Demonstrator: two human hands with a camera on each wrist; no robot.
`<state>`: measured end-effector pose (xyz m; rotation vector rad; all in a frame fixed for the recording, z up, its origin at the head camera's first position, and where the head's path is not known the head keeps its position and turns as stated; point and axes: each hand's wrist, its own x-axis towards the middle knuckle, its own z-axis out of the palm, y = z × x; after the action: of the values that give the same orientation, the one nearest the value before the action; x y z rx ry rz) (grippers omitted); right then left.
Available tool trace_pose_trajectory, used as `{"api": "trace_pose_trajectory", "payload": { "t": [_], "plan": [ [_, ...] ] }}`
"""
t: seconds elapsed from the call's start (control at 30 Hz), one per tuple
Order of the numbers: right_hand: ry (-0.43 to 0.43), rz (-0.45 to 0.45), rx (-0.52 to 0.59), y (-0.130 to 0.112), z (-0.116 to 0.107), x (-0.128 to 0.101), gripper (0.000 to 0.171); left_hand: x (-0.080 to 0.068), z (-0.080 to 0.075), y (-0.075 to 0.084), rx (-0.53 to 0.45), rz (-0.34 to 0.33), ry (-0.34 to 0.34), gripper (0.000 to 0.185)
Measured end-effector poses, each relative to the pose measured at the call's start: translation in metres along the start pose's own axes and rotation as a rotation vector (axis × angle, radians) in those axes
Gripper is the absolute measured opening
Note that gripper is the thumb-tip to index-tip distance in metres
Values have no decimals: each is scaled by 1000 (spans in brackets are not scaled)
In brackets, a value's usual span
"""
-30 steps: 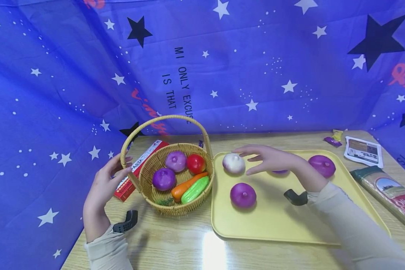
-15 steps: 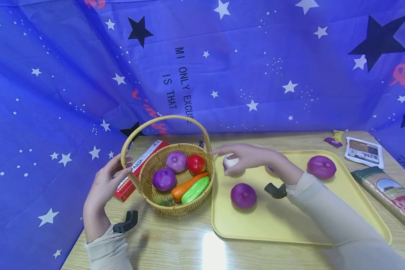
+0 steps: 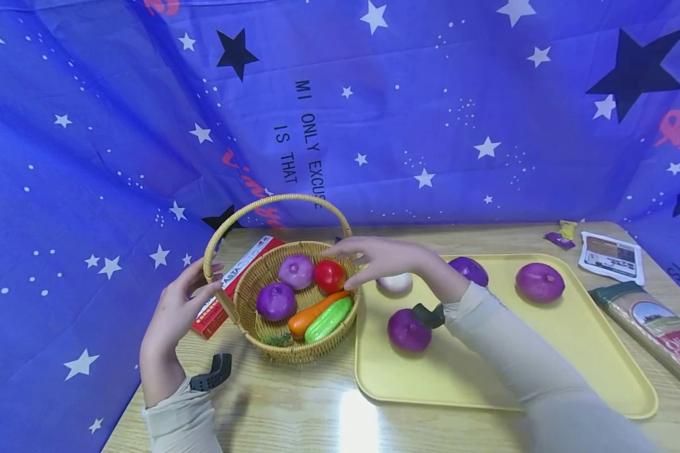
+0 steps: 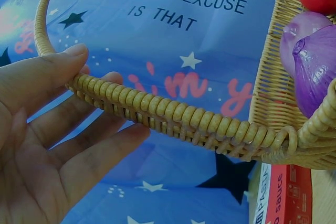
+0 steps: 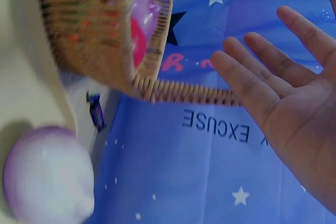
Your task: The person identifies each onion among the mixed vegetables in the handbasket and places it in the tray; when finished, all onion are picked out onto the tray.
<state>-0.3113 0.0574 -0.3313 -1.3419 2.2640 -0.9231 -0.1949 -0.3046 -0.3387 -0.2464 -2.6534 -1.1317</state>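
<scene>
My left hand [image 3: 175,308] holds the wicker basket's handle [image 4: 173,114] at its left side, thumb in front and fingers behind. The basket [image 3: 300,355] contains two purple onions [image 3: 275,301], a red tomato-like piece [image 3: 329,275], an orange carrot [image 3: 311,313] and a green cucumber-like piece [image 3: 328,319]. My right hand [image 3: 391,257] hovers at the basket's right rim with fingers spread and nothing in its grasp. In the right wrist view its palm and fingers [image 5: 257,95] show bare. Below it, a white-and-purple onion [image 5: 50,174] sits on the yellow tray [image 3: 515,352], partly hidden in the head view.
Three purple onions, one near the front [image 3: 408,330], one behind [image 3: 469,272] and one at right [image 3: 539,282], rest on the tray. A red pasta box [image 3: 209,321] lies behind the basket. Wrapped candies [image 3: 560,239], a white packet [image 3: 611,257] and an Olivoila bag [image 3: 651,321] lie right.
My right hand has moved left, from over the white-and-purple onion to the basket's right rim. The left hand keeps its place on the handle.
</scene>
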Motion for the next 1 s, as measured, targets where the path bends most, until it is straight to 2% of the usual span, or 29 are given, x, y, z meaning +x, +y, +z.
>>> {"api": "trace_pose_trajectory", "payload": {
  "t": [0.07,0.3,0.43,0.7,1.0],
  "plan": [
    [-1,-2,-13,-2,3,10,68,-1,-1,-1,-6,4,2,46],
    [-39,-24,59,-8,14,44,69,-1,-2,-3,-18,9,5,46],
    [-43,-47,51,-8,21,63,68,-1,-2,-4,-6,3,6,46],
    [-53,-64,139,-12,32,92,67,1,-2,-5,-10,-4,6,45],
    [-33,1,234,-3,46,116,60,4,-1,-7,-15,6,15,43]
  ]
}}
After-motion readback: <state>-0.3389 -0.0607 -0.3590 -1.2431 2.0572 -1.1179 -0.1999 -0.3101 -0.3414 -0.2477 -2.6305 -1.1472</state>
